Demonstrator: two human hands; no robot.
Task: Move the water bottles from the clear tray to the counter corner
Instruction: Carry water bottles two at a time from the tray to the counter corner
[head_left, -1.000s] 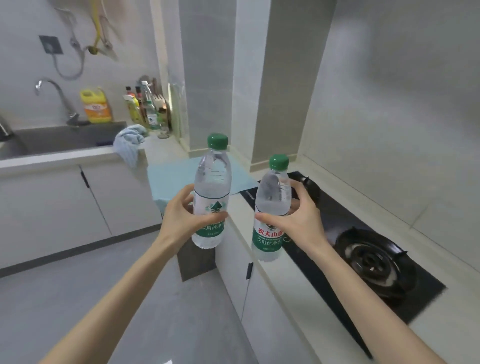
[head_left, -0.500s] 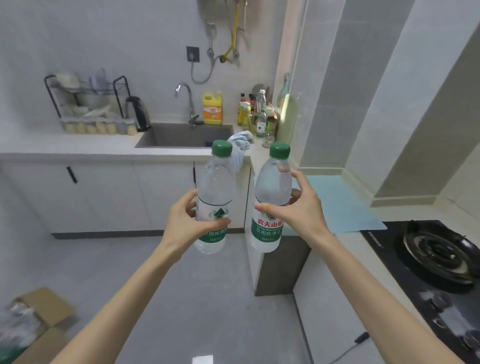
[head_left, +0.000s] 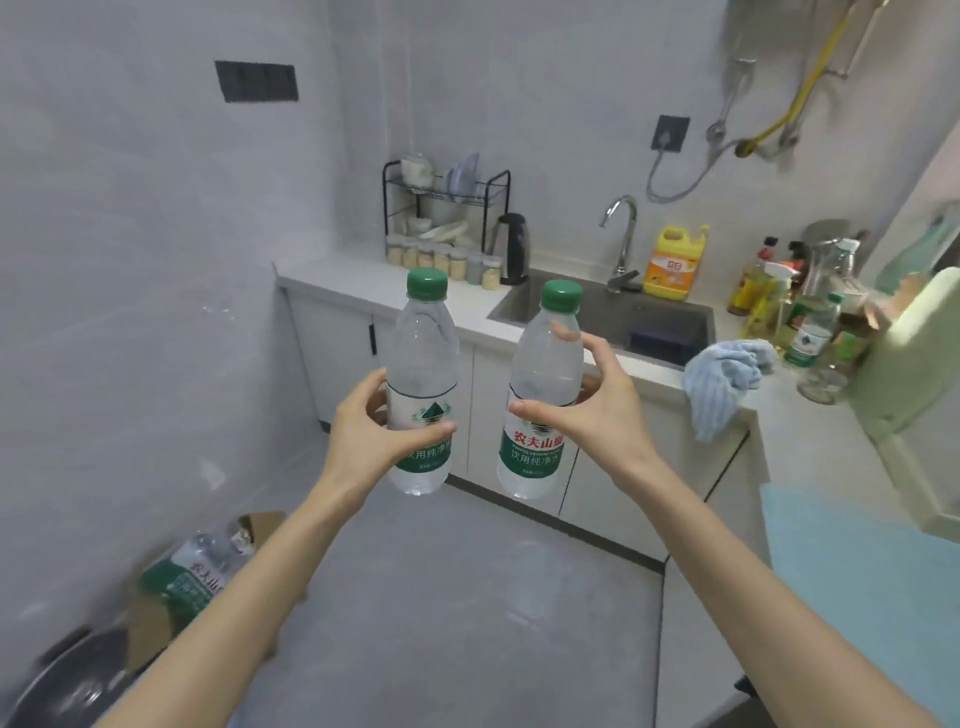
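Water bottles, two of them, are travelling in mid-air, one per hand, both upright, hanging in front of the counter (head_left: 363, 285) and resting on nothing. The left hand (head_left: 363, 436) is gripping the left bottle (head_left: 422, 374) around its label band, thumb lying across the front and fingers wrapping behind. The right hand (head_left: 597, 415) is gripping the right bottle (head_left: 543, 364) just above its label, thumb in front, fingers curling round the far side and showing through the clear plastic. Both green caps are sitting in place, and both bottles are looking full or close to it, so I am judging them fairly heavy for their size. The thin clear walls are likely giving under a hard squeeze, more so along the ribbed upper part, and the smooth plastic may be sliding in a loose grip. The labelled waist is looking like the soundest place to hold, being stiffer and less slick. I am not expecting them to break if dropped. The clear tray is not showing here. The counter is running along the far wall, carrying a dish rack (head_left: 447, 208), a kettle (head_left: 511, 249) and a sink (head_left: 649, 317); which corner is meant I cannot tell. A cardboard box (head_left: 260, 522) is sitting on the floor at lower left with a further bottle in it, blurred.
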